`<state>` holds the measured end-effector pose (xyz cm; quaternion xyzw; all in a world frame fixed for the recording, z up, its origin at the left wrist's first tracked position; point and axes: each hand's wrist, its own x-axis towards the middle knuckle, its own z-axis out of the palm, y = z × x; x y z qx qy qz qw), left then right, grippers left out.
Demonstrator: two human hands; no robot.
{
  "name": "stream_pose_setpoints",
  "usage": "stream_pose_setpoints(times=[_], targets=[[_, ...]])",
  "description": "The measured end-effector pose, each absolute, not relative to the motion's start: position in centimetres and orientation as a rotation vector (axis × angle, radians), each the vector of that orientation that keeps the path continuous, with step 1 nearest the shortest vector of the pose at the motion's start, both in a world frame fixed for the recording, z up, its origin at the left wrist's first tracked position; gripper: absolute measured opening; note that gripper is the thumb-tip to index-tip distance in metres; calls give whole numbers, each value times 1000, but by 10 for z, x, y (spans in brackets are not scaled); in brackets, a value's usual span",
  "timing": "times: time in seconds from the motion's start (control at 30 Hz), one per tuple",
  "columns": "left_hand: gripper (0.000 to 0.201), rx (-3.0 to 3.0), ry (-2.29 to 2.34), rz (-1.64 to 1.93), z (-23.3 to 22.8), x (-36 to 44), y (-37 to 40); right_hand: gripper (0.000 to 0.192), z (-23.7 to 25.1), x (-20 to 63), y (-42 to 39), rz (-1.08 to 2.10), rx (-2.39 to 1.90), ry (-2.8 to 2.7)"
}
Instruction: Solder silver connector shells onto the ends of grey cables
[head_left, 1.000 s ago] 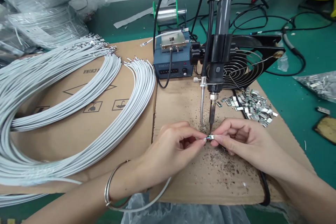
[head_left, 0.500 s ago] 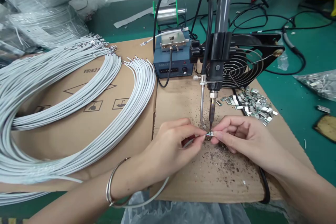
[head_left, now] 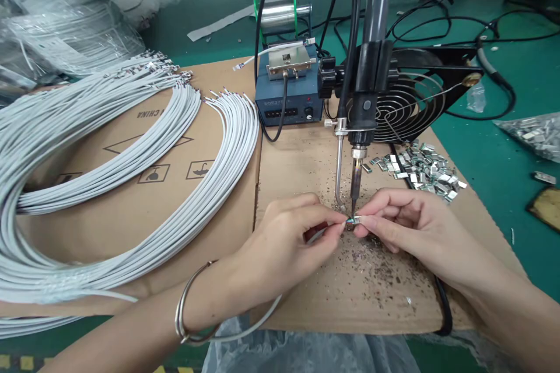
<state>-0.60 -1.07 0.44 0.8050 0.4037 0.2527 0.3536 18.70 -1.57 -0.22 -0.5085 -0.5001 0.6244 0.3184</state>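
Note:
My left hand [head_left: 280, 239] pinches the end of a thin grey cable [head_left: 258, 320] that loops back past my wrist. My right hand [head_left: 406, 227] pinches a small metal connector shell [head_left: 356, 220] against that cable end. Both meet right under the tip of a fixed soldering iron [head_left: 355, 186], which hangs from a dark vertical holder beside a curved solder feed tube [head_left: 338, 178]. The tip touches or nearly touches the joint.
A pile of metal shells [head_left: 420, 172] lies right of the iron, before a black fan [head_left: 406, 105]. A blue soldering station [head_left: 289, 102] and solder spool [head_left: 282, 14] stand behind. Bundles of grey cables [head_left: 131, 157] curve over cardboard [head_left: 131, 210] at left. More shells [head_left: 534, 134] lie far right.
Both hands have lifted the cable end and shell slightly up toward the iron tip. The view has tilted a little; nothing else moved.

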Motion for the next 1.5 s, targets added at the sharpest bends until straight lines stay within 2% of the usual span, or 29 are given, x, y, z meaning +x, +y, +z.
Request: stream_pose_setpoints(times=[0.97,1.3,1.5], targets=[[19,2021,1037,579,5,-4,-15,4,-1,192,-19,1616,-1374,-1448],[10,1694,1031,536,20,-1,-38,8,16,199,-39,1698,-1251,-1431],[9,1699,1036,664,27,-1,-54,5,22,193,-49,1704,-1138,-1360]])
